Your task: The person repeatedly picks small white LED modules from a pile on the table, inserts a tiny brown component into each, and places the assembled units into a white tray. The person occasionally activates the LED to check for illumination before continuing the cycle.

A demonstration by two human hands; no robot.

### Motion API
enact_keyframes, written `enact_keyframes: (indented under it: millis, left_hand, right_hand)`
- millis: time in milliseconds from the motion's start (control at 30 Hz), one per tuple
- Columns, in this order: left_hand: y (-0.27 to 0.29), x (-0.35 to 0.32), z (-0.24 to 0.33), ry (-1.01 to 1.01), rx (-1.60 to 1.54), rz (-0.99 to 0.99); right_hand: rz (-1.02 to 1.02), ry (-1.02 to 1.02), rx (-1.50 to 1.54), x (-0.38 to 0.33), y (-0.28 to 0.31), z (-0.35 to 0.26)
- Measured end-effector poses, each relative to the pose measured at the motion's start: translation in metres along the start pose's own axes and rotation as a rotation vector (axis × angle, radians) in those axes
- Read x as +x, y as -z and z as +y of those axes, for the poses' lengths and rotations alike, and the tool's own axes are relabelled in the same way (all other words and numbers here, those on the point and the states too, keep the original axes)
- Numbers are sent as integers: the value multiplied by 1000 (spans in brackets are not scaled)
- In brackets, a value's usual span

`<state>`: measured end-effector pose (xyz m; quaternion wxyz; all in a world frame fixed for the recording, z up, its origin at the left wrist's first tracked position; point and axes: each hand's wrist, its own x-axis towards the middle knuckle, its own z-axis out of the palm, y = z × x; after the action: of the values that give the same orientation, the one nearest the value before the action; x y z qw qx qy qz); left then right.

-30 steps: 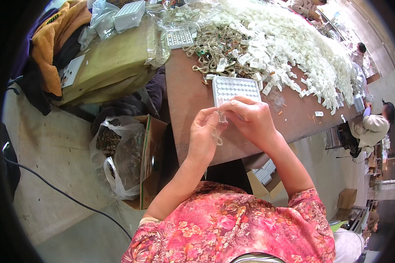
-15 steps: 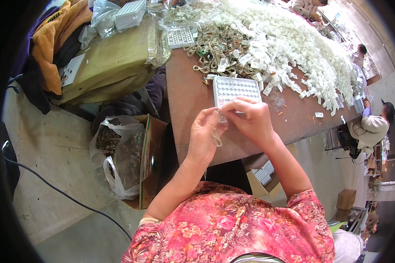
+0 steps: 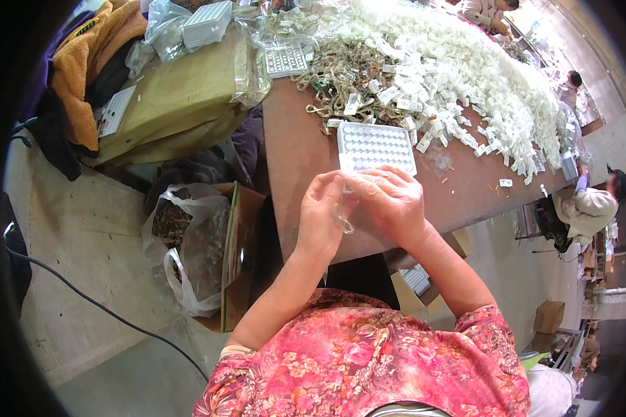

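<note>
Over the near edge of the table my two hands meet, fingertips together. My left hand [image 3: 321, 208] is closed on a small clear looped piece [image 3: 345, 224], whose pale loop hangs below the fingers. Against it my right hand [image 3: 393, 205] is closed in a pinch, and what its fingertips hold is hidden. Just beyond the hands lies a white tray [image 3: 412, 167] with rows of round white pieces; the fingers cover part of its near edge.
A large heap of small white tagged pieces [image 3: 466, 76] fills the far table, beside a tangle of beige cord loops [image 3: 348, 76]. Left of the table stands a cardboard box [image 3: 240, 257] with a plastic bag [image 3: 188, 250]. A co-worker [image 3: 591, 205] sits at the right.
My right hand has come in closer to my left, its fingers now lying over the left fingertips. The clear piece between them is more hidden. The left hand has hardly moved.
</note>
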<state>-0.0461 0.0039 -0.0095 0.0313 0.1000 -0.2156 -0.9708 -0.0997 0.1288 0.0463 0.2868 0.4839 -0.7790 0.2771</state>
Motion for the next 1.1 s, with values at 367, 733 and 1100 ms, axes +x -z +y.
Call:
enact_keyframes:
  millis: [367,733,1100]
  left_hand:
    - [9,1,2,4,-105,3]
    - [5,1,2,11,-91,50]
    - [10,4,1,0,-110,-3]
  right_hand:
    - [-315,-302,-160,10,28,35]
    - [-436,-295,-72,15,48,52]
    - [15,-917,651,-8,97,85]
